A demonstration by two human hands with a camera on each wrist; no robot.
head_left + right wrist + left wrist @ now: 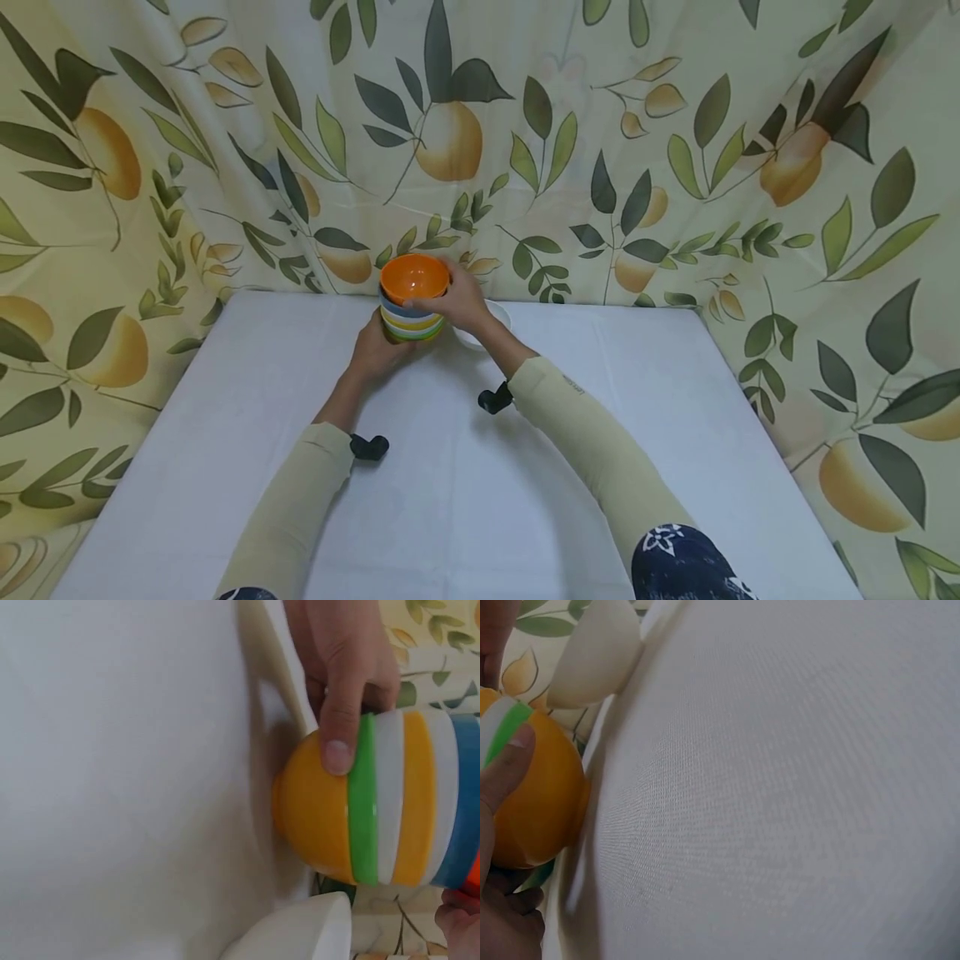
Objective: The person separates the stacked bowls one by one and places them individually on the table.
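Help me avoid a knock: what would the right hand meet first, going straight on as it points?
The right hand would meet the orange bowl first: its fingers touch the rim. Beyond that, probably the patterned cloth, though depth is unclear.

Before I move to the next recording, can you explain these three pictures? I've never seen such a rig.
No machine here: this is a person working bare-handed. The widest picture comes from a camera on the head, looking forward and down; the other two come from cameras on each wrist, so the scene looks turned sideways. On the white-covered table stands a white bowl. Beside it, the left hand grips a stack of colored bowls low down, while the right hand holds the orange bowl on top.
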